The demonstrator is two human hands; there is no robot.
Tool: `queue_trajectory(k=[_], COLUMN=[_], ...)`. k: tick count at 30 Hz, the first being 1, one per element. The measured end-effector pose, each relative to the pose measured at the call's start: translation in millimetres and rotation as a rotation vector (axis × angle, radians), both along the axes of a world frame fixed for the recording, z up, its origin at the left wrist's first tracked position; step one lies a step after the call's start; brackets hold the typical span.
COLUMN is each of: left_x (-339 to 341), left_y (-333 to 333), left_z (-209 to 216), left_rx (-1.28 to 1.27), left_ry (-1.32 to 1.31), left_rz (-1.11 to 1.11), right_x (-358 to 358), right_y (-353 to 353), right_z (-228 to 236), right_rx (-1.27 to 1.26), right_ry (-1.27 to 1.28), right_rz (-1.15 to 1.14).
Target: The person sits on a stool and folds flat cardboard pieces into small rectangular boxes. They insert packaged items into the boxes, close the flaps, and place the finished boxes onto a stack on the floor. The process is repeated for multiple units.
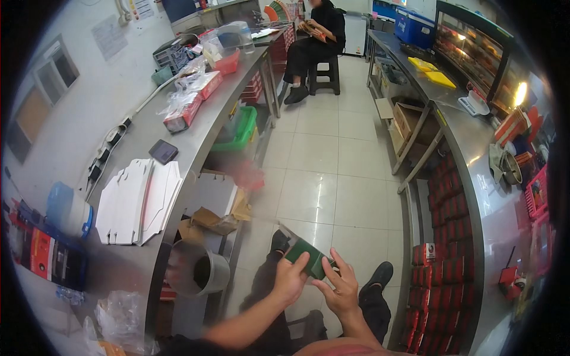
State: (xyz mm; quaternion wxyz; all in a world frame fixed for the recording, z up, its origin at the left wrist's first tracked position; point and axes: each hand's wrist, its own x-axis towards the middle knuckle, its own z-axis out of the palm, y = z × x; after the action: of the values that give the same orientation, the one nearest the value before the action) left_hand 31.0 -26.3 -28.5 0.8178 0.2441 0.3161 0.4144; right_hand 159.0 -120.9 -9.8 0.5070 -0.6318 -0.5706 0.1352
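Above my lap I hold a small dark green carton (311,261) with visible creases and a pale flap sticking out at its upper left. My left hand (290,281) grips its left part, the thumb lying on the green face. At the carton's right edge is my right hand (338,287), its thumb and fingers bent around that side. The underside of the carton is hidden. Nearest on the left, a stack of flat white box blanks (126,202) lies on the steel table (133,145), below a dark phone (163,152).
Along the right, a steel counter (457,133) stands over rows of red-and-black boxes (442,285). A clear bin (217,274) stands left of my legs. Ahead, a person in black (317,32) sits on a stool (325,77) by the tiled aisle (306,151).
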Motion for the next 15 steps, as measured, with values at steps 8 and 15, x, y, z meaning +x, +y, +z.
queue_trajectory(k=[8, 15], left_x=[41.5, 60.1], left_y=[11.9, 29.0], left_z=[8.0, 37.5], left_rx=[0.036, 0.107], left_ry=[0.03, -0.019], left_rz=[-0.175, -0.208], right_x=[45.2, 81.9], right_y=[28.1, 46.0], right_z=[7.7, 47.7], right_rx=[0.101, 0.1], right_ry=[-0.147, -0.123], right_rz=[-0.119, -0.005])
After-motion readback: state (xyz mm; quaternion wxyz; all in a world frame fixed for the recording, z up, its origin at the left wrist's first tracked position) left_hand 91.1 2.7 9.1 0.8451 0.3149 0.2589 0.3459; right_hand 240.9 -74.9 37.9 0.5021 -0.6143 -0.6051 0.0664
